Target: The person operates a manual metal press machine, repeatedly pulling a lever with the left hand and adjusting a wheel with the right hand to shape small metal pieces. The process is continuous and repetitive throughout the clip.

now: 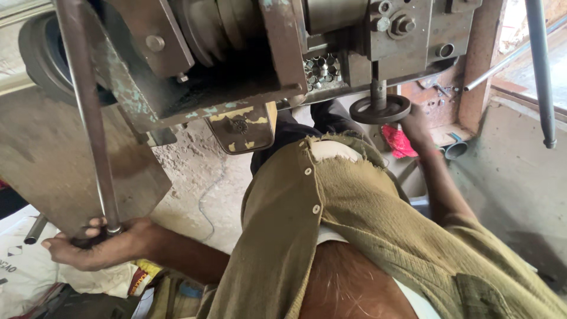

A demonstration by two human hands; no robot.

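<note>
The left hand [88, 245] sits low at the left edge of the view, its grip wrapped tight around the bottom end of a long metal rod [88, 118]. The rod rises steeply from the fist, leaning a little left, and runs out of the top of the frame in front of the machine [248, 53]. Just behind the rod a flat rusty plate [53, 159] hangs down from the machine, its lower corner close above the knuckles, so the fist has little room upward and more open room to the right, over the bare concrete floor [201, 183].

The right hand [416, 127] reaches up under the machine's right end and touches the rim of a small dark handwheel [380, 109] on a short upright shaft. Its fingers are hidden behind the wheel, so whether that grip is closed on the rim cannot be told. A red cloth [398, 143] lies just below the hand, and a second thin bar [540, 71] hangs well apart along the right edge. The person's olive shirt [354, 224] fills the middle between both arms.
</note>
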